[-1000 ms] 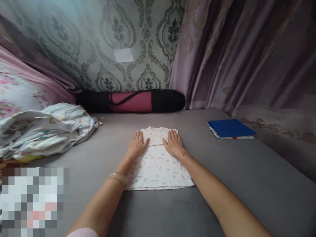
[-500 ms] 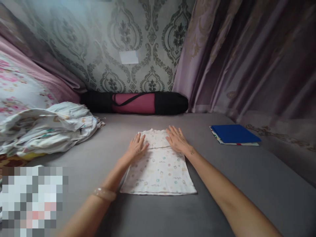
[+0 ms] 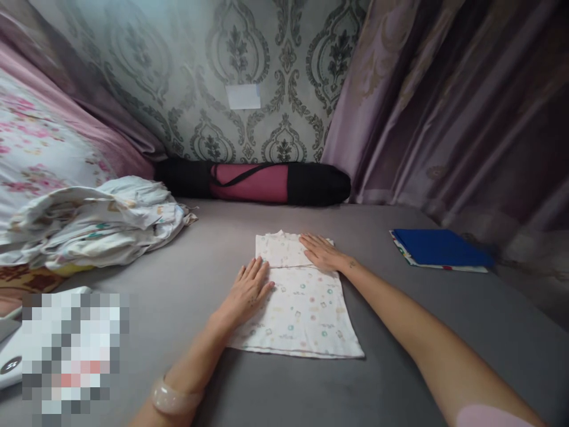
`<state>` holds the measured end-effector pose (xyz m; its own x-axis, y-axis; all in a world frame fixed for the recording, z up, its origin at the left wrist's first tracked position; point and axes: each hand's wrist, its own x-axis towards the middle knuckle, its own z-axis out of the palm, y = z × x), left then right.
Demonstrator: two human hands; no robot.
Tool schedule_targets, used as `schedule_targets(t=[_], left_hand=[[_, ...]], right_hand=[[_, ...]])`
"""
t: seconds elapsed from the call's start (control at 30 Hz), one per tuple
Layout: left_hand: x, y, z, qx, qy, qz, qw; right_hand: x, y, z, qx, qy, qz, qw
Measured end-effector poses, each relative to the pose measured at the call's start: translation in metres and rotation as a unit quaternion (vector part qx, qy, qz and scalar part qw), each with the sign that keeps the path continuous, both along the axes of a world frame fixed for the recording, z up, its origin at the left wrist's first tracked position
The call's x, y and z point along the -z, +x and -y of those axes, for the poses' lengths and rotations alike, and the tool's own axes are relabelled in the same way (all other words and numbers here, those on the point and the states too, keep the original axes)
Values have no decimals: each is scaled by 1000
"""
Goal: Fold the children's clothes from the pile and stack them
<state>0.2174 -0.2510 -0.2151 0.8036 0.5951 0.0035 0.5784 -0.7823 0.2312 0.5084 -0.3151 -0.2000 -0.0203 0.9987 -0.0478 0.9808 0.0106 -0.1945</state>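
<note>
A small white garment (image 3: 306,308) with a print of little coloured figures lies folded on the grey sheet. Its upper part is a smaller flap with a straight lower edge; the lower part flares toward me. My left hand (image 3: 251,287) rests on its left side, fingers stretched and slightly spread, below the flap's left corner. Across the flap's right side my right hand (image 3: 323,252) lies flat, fingers pointing left. Neither hand grips the cloth. A pale bangle (image 3: 171,397) circles my left wrist.
A crumpled heap of pale printed cloth (image 3: 115,222) lies at left. A black and maroon long bag (image 3: 249,182) lies along the wall. At right sits a folded blue cloth (image 3: 440,248) over a patterned one. A partly pixelated white object (image 3: 26,344) is at lower left.
My left hand has slid down the garment's left side, toward me. My right hand has turned more sideways on the flap. The whole view has shifted slightly.
</note>
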Motion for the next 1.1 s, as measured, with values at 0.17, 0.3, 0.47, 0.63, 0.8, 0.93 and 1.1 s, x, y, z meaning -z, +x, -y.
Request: schedule_targets(t=[0.17,0.3,0.47,0.63,0.8,0.93,1.1], left_hand=[[0,-2,1,0,18,13,1000],[0,-3,1,8,31,21,999],[-3,-3,3,8,26,8,1000],[-2,-2,4,22,40,44,998],[0,-2,3,29,53,51,997],[1,-3,3,31,44,41,998],[2,-4,3,31,56,68,996]], right_hand=[[-8,-8,-7,-46,37,13,998],[2,-12,-13,-46,32,14,998],[2,-8,-13,-42,11,-10,999],[-12,-27,-25,-46,35,-22,998],[-2,-60,-59,-95,46,-15,994],[14,-60,-74,-75,37,-18,996],[11,-58,-71,-75,38,-26,996]])
